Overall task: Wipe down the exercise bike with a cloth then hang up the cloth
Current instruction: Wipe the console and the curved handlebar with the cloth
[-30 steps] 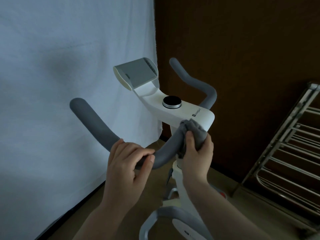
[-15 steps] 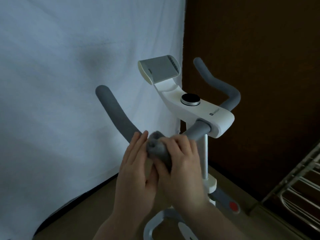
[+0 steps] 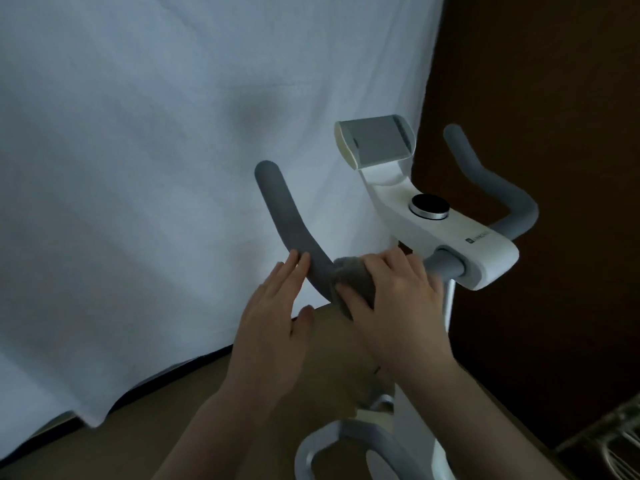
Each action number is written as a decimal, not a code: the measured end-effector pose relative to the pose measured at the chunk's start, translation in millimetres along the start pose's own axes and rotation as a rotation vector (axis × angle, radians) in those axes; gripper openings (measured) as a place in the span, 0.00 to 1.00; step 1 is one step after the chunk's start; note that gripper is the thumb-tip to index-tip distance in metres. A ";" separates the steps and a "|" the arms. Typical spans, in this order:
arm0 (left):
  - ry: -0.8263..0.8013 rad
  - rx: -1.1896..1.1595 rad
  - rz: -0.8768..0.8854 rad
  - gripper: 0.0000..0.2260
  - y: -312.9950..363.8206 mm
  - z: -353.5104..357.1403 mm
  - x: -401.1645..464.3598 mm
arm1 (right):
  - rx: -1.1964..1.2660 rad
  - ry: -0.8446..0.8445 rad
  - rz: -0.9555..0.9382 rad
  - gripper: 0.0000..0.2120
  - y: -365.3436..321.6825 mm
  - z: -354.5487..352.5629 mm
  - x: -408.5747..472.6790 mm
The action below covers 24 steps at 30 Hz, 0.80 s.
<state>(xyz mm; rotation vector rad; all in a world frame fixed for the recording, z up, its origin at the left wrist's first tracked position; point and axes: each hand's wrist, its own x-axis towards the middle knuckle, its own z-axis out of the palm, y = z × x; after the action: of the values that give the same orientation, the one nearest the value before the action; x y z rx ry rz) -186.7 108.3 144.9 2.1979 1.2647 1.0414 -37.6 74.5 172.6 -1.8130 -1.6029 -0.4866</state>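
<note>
The white exercise bike (image 3: 450, 233) stands in front of me, with a round black knob (image 3: 429, 205) on its console and a grey phone holder (image 3: 377, 140) above it. My right hand (image 3: 394, 292) presses a grey cloth (image 3: 353, 282) around the bend of the grey left handlebar (image 3: 287, 216). My left hand (image 3: 273, 317) is beside the cloth with its fingers straight and apart; the fingertips touch the bar from the left and the thumb sits below it. The right handlebar (image 3: 491, 181) is free.
A white sheet (image 3: 173, 168) hangs behind the bike on the left, a dark brown wall (image 3: 554, 81) on the right. A metal drying rack (image 3: 613, 441) shows at the bottom right corner. The bike's frame (image 3: 346, 441) runs below my arms over a tan floor.
My right hand has slid the cloth from the bar's inner end near the console out to the bend. My left hand has let go of the bar and opened. The view has turned left.
</note>
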 end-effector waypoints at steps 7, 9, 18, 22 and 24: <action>0.070 -0.026 -0.011 0.24 -6.7 3.5 5.8 | -0.076 0.067 0.018 0.11 -18.7 16.0 21.8; 0.139 -0.054 0.008 0.24 -10.8 5.7 8.6 | -0.088 0.058 -0.004 0.14 -15.3 13.8 21.2; 0.168 -0.121 0.174 0.17 -49.7 -3.0 50.7 | -0.176 0.037 0.037 0.16 -45.9 38.1 35.4; 0.124 -0.068 0.280 0.17 -68.9 -12.2 70.0 | -0.146 -0.012 0.074 0.15 -44.1 36.1 32.4; 0.110 -0.069 0.333 0.17 -78.3 -21.6 80.2 | -0.129 -0.025 0.105 0.18 -43.2 26.5 21.3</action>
<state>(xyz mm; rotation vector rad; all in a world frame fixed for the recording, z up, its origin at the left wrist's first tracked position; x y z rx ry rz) -222.1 216.8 140.5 2.3765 0.9066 1.3254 -79.7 109.5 177.8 -1.9945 -1.5142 -0.5319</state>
